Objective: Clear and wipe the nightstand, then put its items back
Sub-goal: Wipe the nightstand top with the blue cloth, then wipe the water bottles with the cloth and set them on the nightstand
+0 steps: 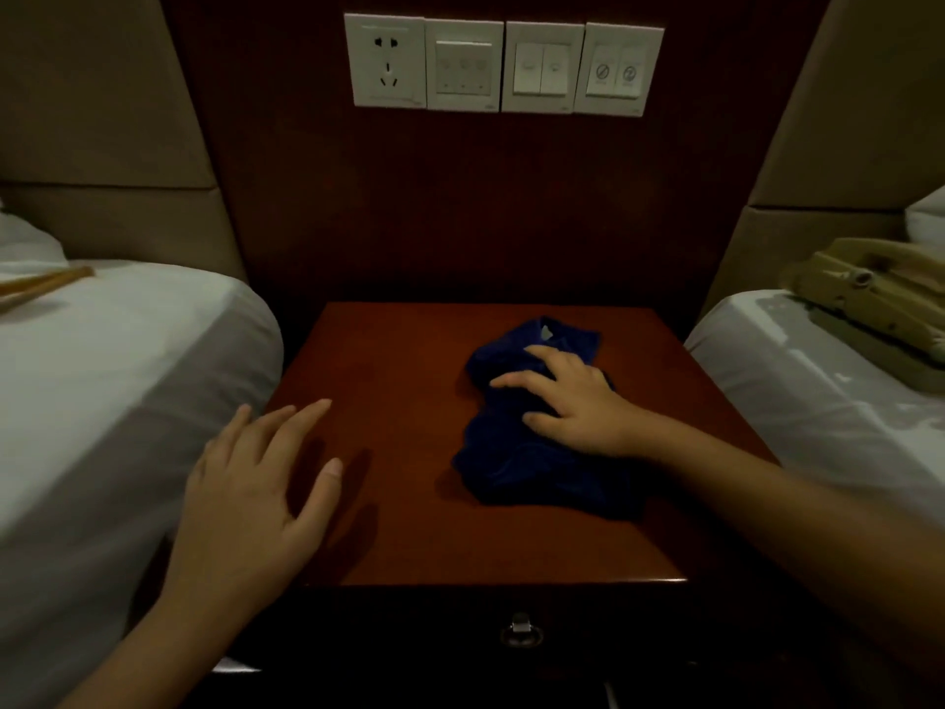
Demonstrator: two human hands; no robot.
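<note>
Head view: dark blue cloth (532, 427), crumpled and bunched, lies right of centre on reddish-brown nightstand (409, 504). Right hand (578, 401) pressed flat on it, fingers spread. Left hand (255, 493) released, fingers splayed at nightstand's left edge.

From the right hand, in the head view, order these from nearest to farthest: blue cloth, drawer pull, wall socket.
1. Blue cloth: under the right hand, on the nightstand.
2. Drawer pull: below, on the front.
3. Wall socket: far up, on the back panel.
</note>
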